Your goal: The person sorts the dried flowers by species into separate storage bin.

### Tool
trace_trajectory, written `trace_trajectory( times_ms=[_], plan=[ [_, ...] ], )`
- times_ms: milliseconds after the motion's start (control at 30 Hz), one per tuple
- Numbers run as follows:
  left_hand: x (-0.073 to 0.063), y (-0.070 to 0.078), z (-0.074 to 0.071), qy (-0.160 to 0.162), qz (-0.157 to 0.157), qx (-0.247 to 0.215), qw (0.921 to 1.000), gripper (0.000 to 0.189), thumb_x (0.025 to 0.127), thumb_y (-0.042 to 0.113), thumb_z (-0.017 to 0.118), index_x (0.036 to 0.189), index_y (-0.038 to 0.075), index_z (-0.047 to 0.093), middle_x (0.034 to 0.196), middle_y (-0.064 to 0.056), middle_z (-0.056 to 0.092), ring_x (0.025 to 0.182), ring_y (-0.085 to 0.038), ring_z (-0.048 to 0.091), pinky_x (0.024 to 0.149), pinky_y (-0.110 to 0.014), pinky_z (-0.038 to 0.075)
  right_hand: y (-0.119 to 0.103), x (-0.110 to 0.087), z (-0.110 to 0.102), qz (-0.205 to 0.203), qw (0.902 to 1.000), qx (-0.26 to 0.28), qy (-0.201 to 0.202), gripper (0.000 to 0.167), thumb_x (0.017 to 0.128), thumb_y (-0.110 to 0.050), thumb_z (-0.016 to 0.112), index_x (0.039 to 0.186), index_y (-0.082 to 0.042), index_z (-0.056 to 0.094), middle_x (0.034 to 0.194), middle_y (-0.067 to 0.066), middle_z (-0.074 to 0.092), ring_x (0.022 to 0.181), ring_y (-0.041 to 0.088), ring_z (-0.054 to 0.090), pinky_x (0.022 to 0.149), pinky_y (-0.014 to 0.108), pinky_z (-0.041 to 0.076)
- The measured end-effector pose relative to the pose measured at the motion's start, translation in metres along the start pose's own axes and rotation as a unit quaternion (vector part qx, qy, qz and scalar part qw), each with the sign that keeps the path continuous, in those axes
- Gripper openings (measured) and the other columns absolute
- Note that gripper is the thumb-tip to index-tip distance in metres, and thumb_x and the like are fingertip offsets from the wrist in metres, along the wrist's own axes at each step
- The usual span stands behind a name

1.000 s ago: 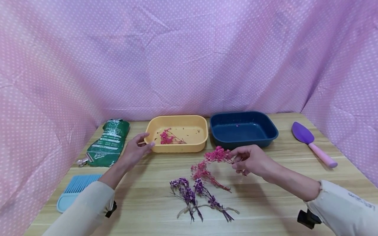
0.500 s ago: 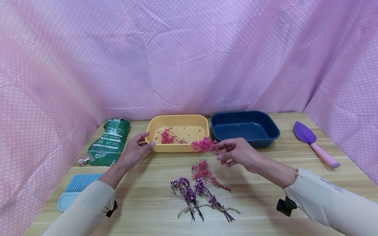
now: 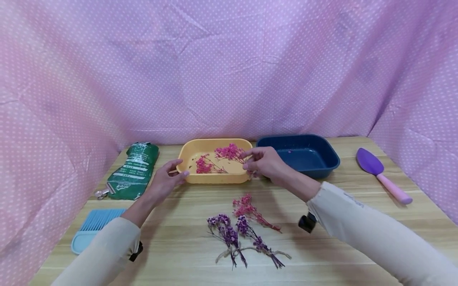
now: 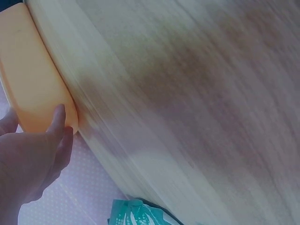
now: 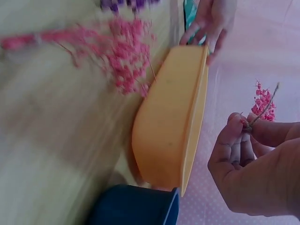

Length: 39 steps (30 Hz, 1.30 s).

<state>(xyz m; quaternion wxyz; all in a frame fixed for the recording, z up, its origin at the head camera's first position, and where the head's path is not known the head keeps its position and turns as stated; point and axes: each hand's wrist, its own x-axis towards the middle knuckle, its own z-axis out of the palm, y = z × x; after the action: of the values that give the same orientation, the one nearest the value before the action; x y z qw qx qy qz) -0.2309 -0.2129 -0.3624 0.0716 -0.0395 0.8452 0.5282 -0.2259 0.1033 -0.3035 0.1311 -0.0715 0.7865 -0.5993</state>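
Observation:
My right hand (image 3: 262, 163) pinches the tied stem end of a pink dried-flower bunch (image 3: 230, 152), whose head hangs over the yellow tub (image 3: 207, 179). In the right wrist view a string end sticks up from the pinch. Inside the tub lies another pink flower sprig (image 3: 204, 165) among small bits. My left hand (image 3: 167, 178) grips the tub's left end, thumb and fingers set apart around the corners. On the table in front lie a pink dried-flower bunch (image 3: 247, 207) and two purple dried-flower bunches (image 3: 225, 232), both tied with twine.
A dark blue tub (image 3: 304, 159) stands right of the yellow one. The purple spatula (image 3: 372, 165) with a pink handle lies far right. At left are a green bag (image 3: 137, 171) with a metal clip (image 3: 103, 193) and a light blue brush (image 3: 94, 226). A pink dotted curtain (image 3: 229, 79) surrounds the table.
My right hand has carried the pink bunch left and away from me, from in front of the blue tub to over the yellow tub. The left hand has stayed at the yellow tub's end.

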Motion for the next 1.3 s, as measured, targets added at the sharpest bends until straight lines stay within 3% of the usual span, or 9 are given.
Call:
trace_trajectory(
  times_ms=[167,300,433,633,767,933,1000,1167,1300],
  plan=[
    [0.000,0.000,0.001,-0.001,-0.002,-0.001,1.0000,0.069,0.092,0.026,0.065,0.150,0.012,0.031,0.148,-0.019,0.032,0.125,-0.033,0.042,0.094,-0.033,0.051,-0.008,0.029,0.008,0.001,0.9997,-0.010,0.021,0.028,0.089,-0.002,0.067,0.116,-0.005,0.067,0.088,0.014,0.067,0.080,0.028,0.064,0.077,0.047,0.057],
    [0.000,0.001,0.002,-0.005,0.007,-0.007,0.9999,0.067,0.094,0.024,0.063,0.150,0.009,0.030,0.147,-0.020,0.032,0.126,-0.034,0.043,0.094,-0.032,0.051,-0.010,0.047,0.012,0.008,0.9994,-0.017,0.030,0.028,0.088,0.000,0.066,0.116,-0.004,0.066,0.089,0.015,0.067,0.082,0.033,0.064,0.069,0.039,0.058],
    [0.000,0.000,0.002,-0.007,0.014,-0.007,0.9998,0.066,0.094,0.023,0.063,0.150,0.008,0.031,0.146,-0.021,0.033,0.126,-0.034,0.043,0.093,-0.031,0.052,-0.007,0.060,0.018,0.008,0.9992,-0.034,0.021,0.031,0.088,0.001,0.065,0.118,-0.001,0.065,0.088,0.016,0.068,0.075,0.027,0.064,0.065,0.035,0.058],
    [0.001,0.000,0.001,-0.003,0.012,-0.001,0.9999,0.066,0.093,0.024,0.064,0.149,0.009,0.032,0.146,-0.019,0.033,0.125,-0.034,0.043,0.092,-0.031,0.052,-0.007,0.065,0.027,0.000,0.9970,-0.075,0.021,0.042,0.088,-0.009,0.069,0.126,0.005,0.057,0.106,0.022,0.063,0.096,0.037,0.063,0.084,0.046,0.057],
    [-0.001,0.002,0.002,-0.004,0.010,0.000,0.9999,0.066,0.094,0.023,0.063,0.150,0.009,0.031,0.147,-0.020,0.033,0.125,-0.034,0.042,0.093,-0.032,0.052,-0.013,0.059,0.025,-0.007,0.9954,-0.092,0.025,0.041,0.089,-0.013,0.069,0.125,0.004,0.057,0.108,0.020,0.063,0.097,0.033,0.064,0.082,0.042,0.058],
    [-0.001,0.001,0.001,-0.006,0.016,0.000,0.9998,0.066,0.094,0.024,0.063,0.149,0.008,0.031,0.147,-0.020,0.033,0.125,-0.034,0.043,0.092,-0.031,0.052,-0.016,0.043,0.020,-0.020,0.9963,-0.083,-0.010,0.034,0.092,-0.013,0.065,0.122,0.001,0.060,0.106,0.017,0.064,0.098,0.033,0.063,0.081,0.043,0.058],
    [0.000,0.000,0.001,-0.005,0.019,-0.001,0.9998,0.066,0.094,0.023,0.063,0.149,0.008,0.031,0.146,-0.021,0.033,0.125,-0.034,0.043,0.092,-0.030,0.053,-0.014,0.033,0.018,-0.027,0.9961,-0.081,-0.023,0.032,0.092,-0.013,0.065,0.122,0.000,0.061,0.105,0.017,0.064,0.099,0.033,0.063,0.081,0.045,0.058],
    [-0.001,-0.001,0.001,-0.006,0.020,-0.003,0.9998,0.066,0.094,0.023,0.063,0.149,0.007,0.031,0.145,-0.021,0.034,0.124,-0.034,0.043,0.093,-0.032,0.052,-0.008,0.003,0.011,-0.058,0.9932,-0.090,-0.047,0.030,0.092,-0.008,0.065,0.121,0.000,0.062,0.103,0.017,0.065,0.090,0.028,0.064,0.070,0.036,0.059],
    [0.000,-0.002,0.001,-0.004,0.018,0.002,0.9998,0.065,0.093,0.023,0.064,0.149,0.008,0.033,0.145,-0.020,0.034,0.124,-0.034,0.043,0.092,-0.032,0.052,-0.001,-0.022,0.002,-0.049,0.9931,-0.088,-0.059,0.031,0.091,-0.005,0.065,0.121,0.000,0.062,0.101,0.016,0.065,0.086,0.024,0.064,0.069,0.033,0.059]
  ],
)
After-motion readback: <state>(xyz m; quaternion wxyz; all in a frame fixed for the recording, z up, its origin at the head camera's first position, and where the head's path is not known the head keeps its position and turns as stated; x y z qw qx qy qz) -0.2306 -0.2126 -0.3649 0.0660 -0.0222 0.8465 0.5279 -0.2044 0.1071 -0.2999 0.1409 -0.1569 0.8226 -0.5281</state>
